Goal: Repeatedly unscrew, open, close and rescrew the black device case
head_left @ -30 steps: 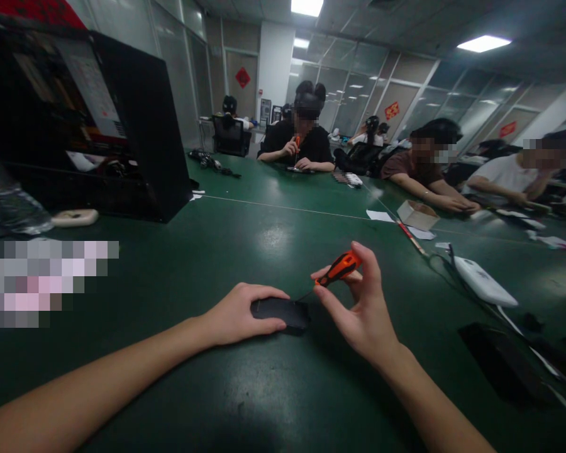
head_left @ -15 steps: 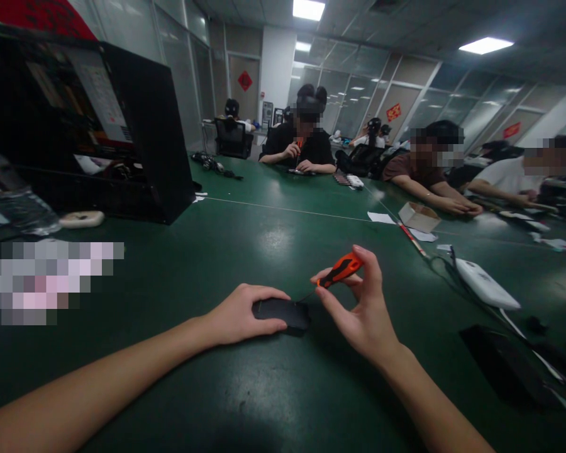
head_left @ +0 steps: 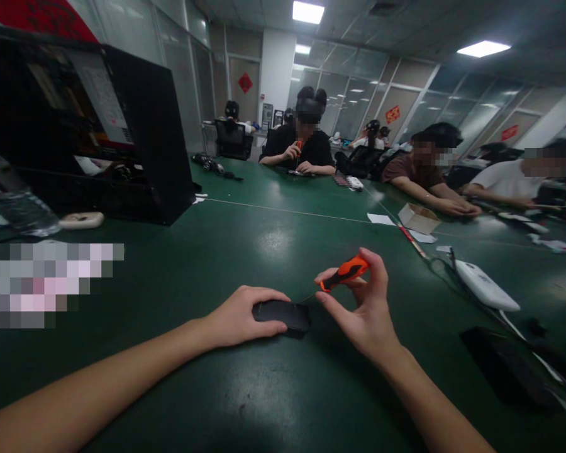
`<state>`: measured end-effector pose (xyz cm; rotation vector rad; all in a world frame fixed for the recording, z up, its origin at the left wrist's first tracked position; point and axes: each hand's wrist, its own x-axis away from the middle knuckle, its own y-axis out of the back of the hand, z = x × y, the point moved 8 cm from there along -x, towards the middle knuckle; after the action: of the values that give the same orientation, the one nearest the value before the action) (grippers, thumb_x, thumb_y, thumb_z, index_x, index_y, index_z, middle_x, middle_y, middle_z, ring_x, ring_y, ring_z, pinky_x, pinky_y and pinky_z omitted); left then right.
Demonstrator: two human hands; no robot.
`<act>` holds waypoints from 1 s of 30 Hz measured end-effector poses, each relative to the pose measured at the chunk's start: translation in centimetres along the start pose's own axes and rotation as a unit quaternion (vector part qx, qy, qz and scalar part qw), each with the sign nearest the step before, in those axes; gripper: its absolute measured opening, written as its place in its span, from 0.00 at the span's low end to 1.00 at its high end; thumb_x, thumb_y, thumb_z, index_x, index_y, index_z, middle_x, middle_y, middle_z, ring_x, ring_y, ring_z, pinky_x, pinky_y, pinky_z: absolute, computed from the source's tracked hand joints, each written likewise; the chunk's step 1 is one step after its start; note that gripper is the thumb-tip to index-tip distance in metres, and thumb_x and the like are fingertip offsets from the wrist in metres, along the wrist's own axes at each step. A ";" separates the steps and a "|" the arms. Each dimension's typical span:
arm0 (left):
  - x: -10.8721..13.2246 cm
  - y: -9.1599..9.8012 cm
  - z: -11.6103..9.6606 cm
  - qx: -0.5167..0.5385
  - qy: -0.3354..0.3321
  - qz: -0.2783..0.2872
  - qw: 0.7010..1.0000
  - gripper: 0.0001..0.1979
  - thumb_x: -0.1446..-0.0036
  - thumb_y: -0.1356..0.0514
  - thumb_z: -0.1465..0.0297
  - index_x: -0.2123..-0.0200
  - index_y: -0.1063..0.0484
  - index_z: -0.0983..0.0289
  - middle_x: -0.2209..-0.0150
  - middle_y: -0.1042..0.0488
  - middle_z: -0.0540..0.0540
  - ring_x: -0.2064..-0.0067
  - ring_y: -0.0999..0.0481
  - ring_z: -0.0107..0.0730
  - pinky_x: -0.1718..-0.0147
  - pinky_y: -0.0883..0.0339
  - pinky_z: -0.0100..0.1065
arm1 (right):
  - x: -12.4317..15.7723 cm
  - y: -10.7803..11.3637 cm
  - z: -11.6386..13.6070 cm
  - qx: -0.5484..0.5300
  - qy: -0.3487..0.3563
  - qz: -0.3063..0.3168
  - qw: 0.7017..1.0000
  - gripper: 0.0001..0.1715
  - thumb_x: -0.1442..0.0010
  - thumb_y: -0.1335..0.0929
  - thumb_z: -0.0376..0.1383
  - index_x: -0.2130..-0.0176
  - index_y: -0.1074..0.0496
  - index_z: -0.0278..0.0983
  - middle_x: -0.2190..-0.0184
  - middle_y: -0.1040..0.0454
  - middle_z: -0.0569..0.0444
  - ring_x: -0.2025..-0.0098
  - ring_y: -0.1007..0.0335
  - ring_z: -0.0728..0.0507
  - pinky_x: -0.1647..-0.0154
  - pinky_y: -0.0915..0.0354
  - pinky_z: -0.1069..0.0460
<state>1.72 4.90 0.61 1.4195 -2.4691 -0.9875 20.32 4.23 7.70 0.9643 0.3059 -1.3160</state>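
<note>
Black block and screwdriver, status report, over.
Left hand gripping black block on green table. Right hand holding orange-and-black screwdriver, slanted down toward block; tip contact unclear. White device lies right of both hands.

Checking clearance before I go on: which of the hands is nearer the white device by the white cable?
Right. The right hand, holding the orange-and-black screwdriver, is left of the white device; the left hand, gripping the black block, is farther left.
</note>
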 end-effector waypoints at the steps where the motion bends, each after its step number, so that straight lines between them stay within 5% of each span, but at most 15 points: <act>1: 0.0 0.0 0.0 -0.001 -0.001 -0.001 1.000 0.21 0.41 0.32 0.61 0.46 0.24 0.58 0.50 0.19 0.52 0.51 0.20 0.40 0.53 0.32 0.36 | 0.0 0.2 -0.2 0.020 0.010 -0.005 1.000 0.53 0.40 0.25 0.33 0.31 0.56 0.55 0.57 0.25 0.55 0.56 0.22 0.41 0.49 0.25 0.37; 8: 0.0 0.0 -0.1 -0.004 -0.003 0.002 1.000 0.21 0.41 0.32 0.60 0.46 0.23 0.59 0.51 0.19 0.53 0.53 0.21 0.40 0.54 0.32 0.36 | 0.5 0.8 0.2 0.103 0.049 -0.040 0.993 0.50 0.40 0.25 0.34 0.31 0.51 0.54 0.47 0.32 0.48 0.60 0.22 0.43 0.55 0.22 0.40; 15: 0.0 0.1 -0.4 0.002 -0.019 0.003 1.000 0.20 0.40 0.33 0.61 0.46 0.24 0.59 0.51 0.19 0.54 0.53 0.21 0.40 0.54 0.32 0.36 | 0.9 0.0 2.3 0.115 0.102 -0.032 0.988 0.51 0.40 0.27 0.28 0.30 0.53 0.52 0.52 0.30 0.50 0.59 0.22 0.44 0.57 0.20 0.45; 30: 0.0 0.0 -0.6 -0.015 -0.042 -0.008 0.999 0.20 0.40 0.33 0.61 0.47 0.24 0.61 0.54 0.19 0.54 0.56 0.21 0.39 0.57 0.33 0.34 | 0.7 0.2 1.1 0.103 0.091 -0.042 0.990 0.59 0.44 0.24 0.31 0.29 0.57 0.51 0.57 0.29 0.54 0.59 0.22 0.42 0.53 0.21 0.37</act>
<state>1.96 4.61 1.07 1.4201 -2.4919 -1.1048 20.40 2.93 7.94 1.2615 0.3596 -1.3575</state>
